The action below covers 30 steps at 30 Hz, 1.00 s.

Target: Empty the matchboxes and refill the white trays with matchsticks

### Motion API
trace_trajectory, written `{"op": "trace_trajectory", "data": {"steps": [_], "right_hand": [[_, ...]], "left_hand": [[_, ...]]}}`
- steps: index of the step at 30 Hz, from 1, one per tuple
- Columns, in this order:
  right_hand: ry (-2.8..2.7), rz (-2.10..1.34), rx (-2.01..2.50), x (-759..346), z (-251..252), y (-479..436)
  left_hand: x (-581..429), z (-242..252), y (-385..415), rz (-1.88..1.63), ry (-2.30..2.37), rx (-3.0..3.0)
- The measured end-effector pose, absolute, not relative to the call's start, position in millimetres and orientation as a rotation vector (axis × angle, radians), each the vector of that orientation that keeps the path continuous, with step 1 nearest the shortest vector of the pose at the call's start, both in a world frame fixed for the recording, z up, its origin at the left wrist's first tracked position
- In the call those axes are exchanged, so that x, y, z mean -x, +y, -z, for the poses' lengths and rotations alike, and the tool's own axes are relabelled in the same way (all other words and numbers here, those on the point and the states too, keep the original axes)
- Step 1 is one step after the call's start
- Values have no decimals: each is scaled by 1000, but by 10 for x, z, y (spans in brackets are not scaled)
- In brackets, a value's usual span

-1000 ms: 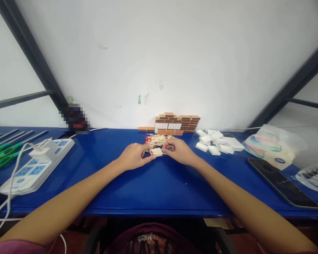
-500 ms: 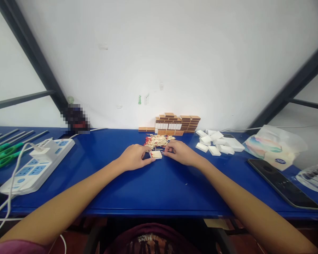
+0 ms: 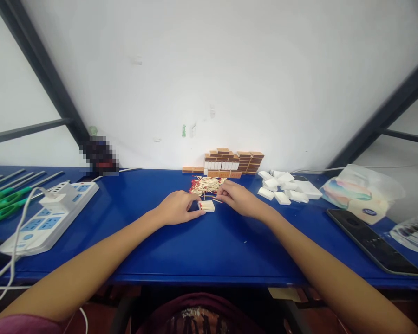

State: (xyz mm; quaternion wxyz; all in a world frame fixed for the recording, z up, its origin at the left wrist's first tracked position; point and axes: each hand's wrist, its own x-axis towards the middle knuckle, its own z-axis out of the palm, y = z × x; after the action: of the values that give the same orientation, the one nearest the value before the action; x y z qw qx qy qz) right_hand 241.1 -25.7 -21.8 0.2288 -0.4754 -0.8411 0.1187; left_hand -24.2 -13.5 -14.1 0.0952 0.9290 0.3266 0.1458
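A small white matchbox tray [image 3: 210, 209] with red-tipped matches in it lies on the blue table [image 3: 195, 250]. My left hand [image 3: 181, 207] grips its left end between thumb and fingers. Just beyond the tray is a heap of loose matches [image 3: 206, 185] with red heads, mostly pointing left. My right hand [image 3: 234, 197] is at the heap's right edge, its fingertips pinched together close to some matches. Whether a match sits between those fingers is too small to make out.
Brown matchboxes [image 3: 249, 162] are stacked against the wall. Several white trays [image 3: 282, 198] lie to the right, near a phone [image 3: 372, 241] and a plastic packet [image 3: 365, 192]. On the left are a power strip [image 3: 52, 220] with cables and green-handled tools [image 3: 7, 204].
The tray and my left hand have shifted slightly right and nearer to me. My right hand's fingertips have moved a little, staying beside the heap.
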Motion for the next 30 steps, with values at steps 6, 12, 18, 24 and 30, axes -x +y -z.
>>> {"op": "trace_trajectory", "data": {"steps": [6,12,18,24,30], "right_hand": [[-2341,-391,1169,-2177,214,-393],[-2183,-273,1335,-2419,210,-221],[-2247,-349,1447,-2658,312,-31],[-2246,-342,1428,-2594,339,-50],[-2265,-325,1469,-2571,360,-68]], "left_hand": [[238,156,-134,-424,903,-2768],[227,143,-139,-424,914,-2769],[221,133,-163,-431,927,-2764],[223,146,-156,-383,922,-2787],[220,153,-150,-380,922,-2796]]}}
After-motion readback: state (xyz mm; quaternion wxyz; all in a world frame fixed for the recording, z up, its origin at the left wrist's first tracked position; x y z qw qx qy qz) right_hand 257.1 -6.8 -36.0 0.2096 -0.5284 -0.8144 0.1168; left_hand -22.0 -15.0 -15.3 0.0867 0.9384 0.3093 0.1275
